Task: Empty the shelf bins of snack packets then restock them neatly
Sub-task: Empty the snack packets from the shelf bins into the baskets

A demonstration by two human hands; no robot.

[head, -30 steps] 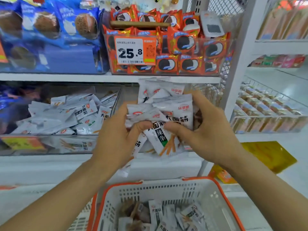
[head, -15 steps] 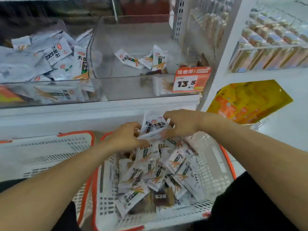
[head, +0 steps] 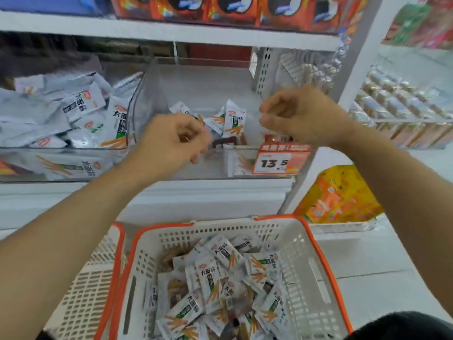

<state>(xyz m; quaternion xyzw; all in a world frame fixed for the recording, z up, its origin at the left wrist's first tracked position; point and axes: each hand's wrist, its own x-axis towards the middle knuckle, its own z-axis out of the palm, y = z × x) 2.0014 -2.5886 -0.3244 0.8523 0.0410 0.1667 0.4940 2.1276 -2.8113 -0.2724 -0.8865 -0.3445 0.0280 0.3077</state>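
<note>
Both hands, left (head: 175,141) and right (head: 297,116), loosely curled, grip holding nothing, reaching toward clear bin (head: 157,77) for last snack packets (head: 232,116); basket (head: 316,244) below catches them.

Two hands (head: 176,141), two baskets (head: 316,253).

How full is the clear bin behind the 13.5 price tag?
Nearly empty: the clear bin holds only a few white snack packets on its bare floor.
</note>
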